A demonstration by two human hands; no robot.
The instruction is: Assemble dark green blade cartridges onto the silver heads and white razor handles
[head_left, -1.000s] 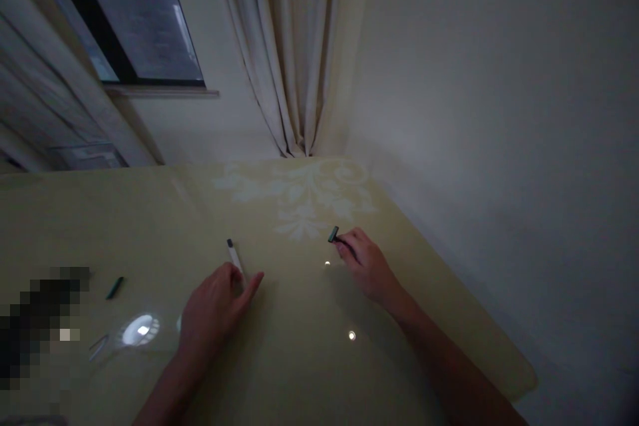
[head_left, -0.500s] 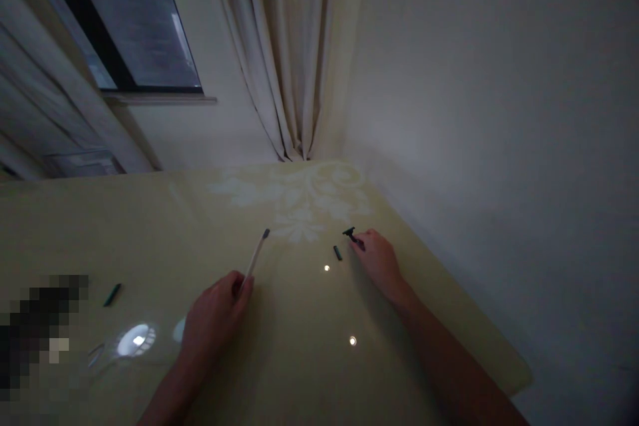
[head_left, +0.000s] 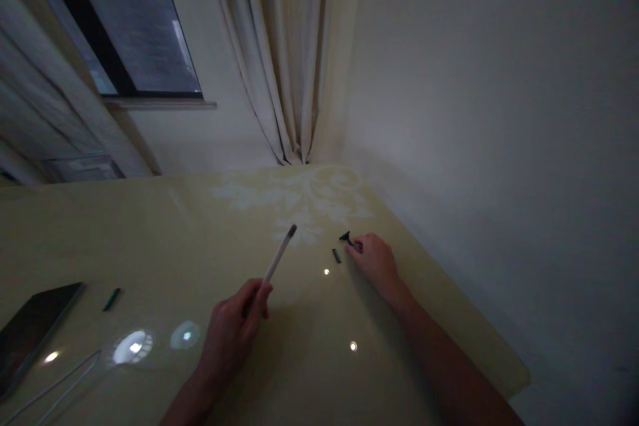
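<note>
Far left, a dark flat slab [head_left: 40,326] is lying on the table [head_left: 299,379], cut by the frame; nearer, a thin white cord [head_left: 67,383] is trailing in. Just right of the slab, a dark-green strip [head_left: 111,299] is lying alone, not being touched. The toothbrush-like stick [head_left: 277,258] is being gripped by the left hand [head_left: 239,319], fingers curled, dark tip pointing far and right, apparently raised off the surface. Right of that tip, a smaller dark piece [head_left: 336,255] is lying loose, close to the razor-like tool [head_left: 345,236] but apart from it. That tool's handle is being pinched by the right hand [head_left: 374,261], fingers nearly closed; whether it is being borne by the tabletop cannot be told. Status, as judged: both items are being held, so pickup is done; release of either is pending, and both small pieces are being left unheld. Right side is being limited by the slanting table edge and the wall [head_left: 499,146]; far side by the curtain [head_left: 294,80]. Most room is being offered between the hands, near side, and left-far.
</note>
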